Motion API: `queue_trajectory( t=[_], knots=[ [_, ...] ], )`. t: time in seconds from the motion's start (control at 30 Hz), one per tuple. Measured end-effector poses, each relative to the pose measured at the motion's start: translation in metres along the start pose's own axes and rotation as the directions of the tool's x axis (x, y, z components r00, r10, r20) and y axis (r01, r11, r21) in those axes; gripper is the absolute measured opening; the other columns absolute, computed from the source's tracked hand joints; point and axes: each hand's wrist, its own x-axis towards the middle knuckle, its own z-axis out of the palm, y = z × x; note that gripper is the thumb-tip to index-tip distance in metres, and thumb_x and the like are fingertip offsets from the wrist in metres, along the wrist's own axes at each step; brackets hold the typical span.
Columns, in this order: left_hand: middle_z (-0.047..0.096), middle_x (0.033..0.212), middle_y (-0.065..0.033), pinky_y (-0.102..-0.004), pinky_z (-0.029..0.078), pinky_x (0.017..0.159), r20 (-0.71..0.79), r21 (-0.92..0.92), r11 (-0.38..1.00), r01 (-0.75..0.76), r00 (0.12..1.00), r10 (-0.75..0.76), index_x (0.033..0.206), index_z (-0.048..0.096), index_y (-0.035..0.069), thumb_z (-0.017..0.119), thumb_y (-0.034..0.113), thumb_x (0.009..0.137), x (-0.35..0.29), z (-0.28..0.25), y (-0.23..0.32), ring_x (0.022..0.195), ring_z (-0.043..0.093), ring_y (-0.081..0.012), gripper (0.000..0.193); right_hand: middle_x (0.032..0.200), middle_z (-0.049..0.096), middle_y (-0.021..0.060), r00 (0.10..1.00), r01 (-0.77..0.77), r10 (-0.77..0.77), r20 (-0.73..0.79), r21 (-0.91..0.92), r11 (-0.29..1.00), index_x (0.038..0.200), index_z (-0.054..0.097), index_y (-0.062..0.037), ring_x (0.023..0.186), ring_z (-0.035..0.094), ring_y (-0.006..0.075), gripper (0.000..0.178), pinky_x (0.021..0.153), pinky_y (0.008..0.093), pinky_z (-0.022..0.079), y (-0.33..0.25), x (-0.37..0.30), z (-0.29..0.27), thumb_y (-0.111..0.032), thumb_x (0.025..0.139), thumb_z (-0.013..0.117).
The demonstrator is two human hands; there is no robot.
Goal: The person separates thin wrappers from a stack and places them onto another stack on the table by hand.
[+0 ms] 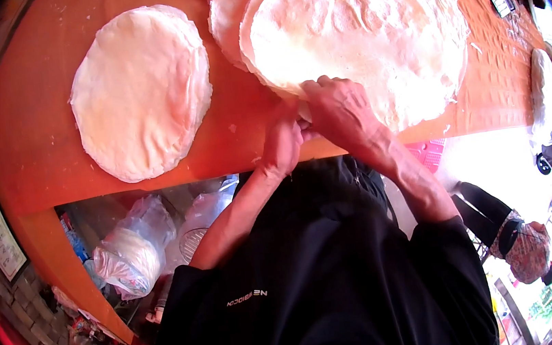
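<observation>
Thin, pale round flatbreads (362, 31) lie in a broad overlapping pile on the orange-red table, their edges uneven and the top one wrinkled. My right hand (343, 110) is closed on the near left edge of the top flatbread, fingers curled over it. Right beside it, my left hand (283, 143) is closed at the same edge, low by the table's front; its fingertips are partly hidden by the right hand. A separate smaller stack of flatbreads (142, 92) rests to the left, touched by neither hand.
The orange-red table (30, 134) has its front edge just below my hands. Underneath are clear plastic bags (135, 248) with pale contents. A white wrapped bundle (544, 98) is at the right end. Another person (523, 245) is off to the right.
</observation>
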Motion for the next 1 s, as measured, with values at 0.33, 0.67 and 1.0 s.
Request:
queue_trajectory(
  t=[0.33, 0.67, 1.0],
  knots=[
    [0.062, 0.116, -0.0076, -0.0377, 0.053, 0.088, -0.083, 0.142, 0.983, -0.120, 0.988, 0.133, 0.120, 0.053, 0.001, 0.054, 0.015, 0.095, 0.014, -0.023, -0.003, 0.105, 0.062, -0.0199, 0.029, 0.088, 0.068, 0.0193, 0.918, -0.050, 0.089, -0.387, 0.109, 0.993, 0.106, 0.067, -0.0058, 0.073, 0.067, 0.0311, 0.031, 0.063, 0.0382, 0.052, 0.097, 0.045, -0.050, -0.027, 0.084, 0.069],
    [0.060, 0.119, -0.0109, -0.0379, 0.053, 0.090, -0.088, 0.144, 0.984, -0.106, 0.989, 0.119, 0.123, 0.052, -0.001, 0.052, 0.010, 0.094, 0.029, -0.053, -0.023, 0.108, 0.061, -0.0216, 0.031, 0.107, 0.066, 0.0111, 0.969, 0.188, -0.229, -0.091, -0.329, 0.926, 0.109, 0.066, -0.0097, 0.102, 0.059, 0.0309, 0.040, 0.089, 0.0413, 0.047, 0.163, 0.175, -0.082, -0.029, 0.076, 0.074],
    [0.057, 0.090, 0.0002, -0.0230, 0.046, 0.060, -0.134, 0.101, 0.983, -0.153, 0.977, 0.166, 0.113, 0.055, 0.004, 0.059, 0.017, 0.091, 0.026, -0.030, -0.016, 0.072, 0.053, -0.0068, 0.026, 0.090, 0.063, 0.0141, 0.879, 0.291, -0.325, -0.348, -0.150, 0.945, 0.086, 0.067, -0.0100, 0.093, 0.057, 0.0369, 0.034, 0.083, 0.0457, 0.044, 0.188, 0.205, -0.061, -0.024, 0.061, 0.084]
  ],
)
